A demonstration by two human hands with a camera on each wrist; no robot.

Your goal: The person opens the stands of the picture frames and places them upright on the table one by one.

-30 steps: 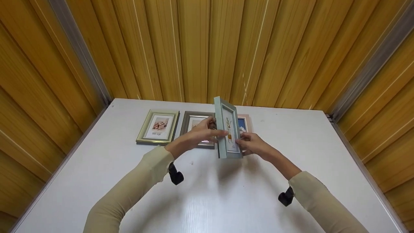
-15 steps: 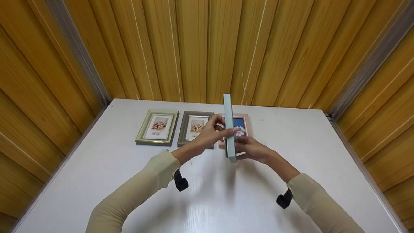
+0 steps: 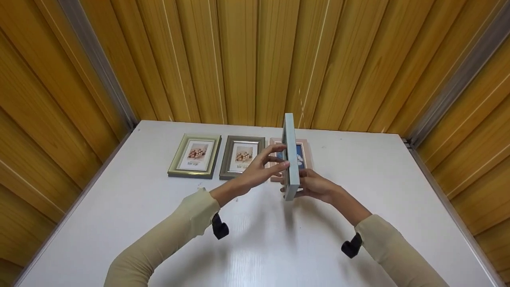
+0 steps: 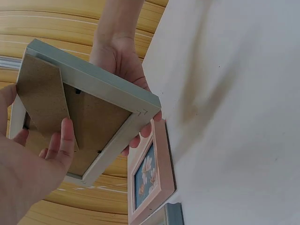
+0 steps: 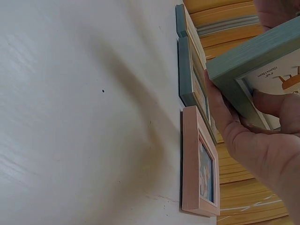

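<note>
A pale blue-green photo frame [image 3: 294, 159] is held upright above the table, edge toward the head camera. In the left wrist view its brown back and hinged stand board [image 4: 42, 93] show. My left hand [image 3: 255, 173] has thumb and fingers at both sides of that stand board, lightly pinching it. My right hand [image 3: 318, 185] grips the frame's lower part from the right. The right thumb presses the front inside the border, seen in the right wrist view [image 5: 262, 105]. The front bears a print with an orange-brown figure, only partly visible.
On the white table [image 3: 255, 239] lie a gold-green photo frame [image 3: 195, 156], a grey-brown photo frame [image 3: 242, 155] and a pink photo frame [image 3: 306, 149] in a row. The held frame partly hides the pink one. Yellow wood-patterned panels [image 3: 239, 59] stand behind.
The blue-green frame has turned from showing its front to standing edge-on, and moved slightly right. My left hand has followed it right, its fingers now at the frame's back.
</note>
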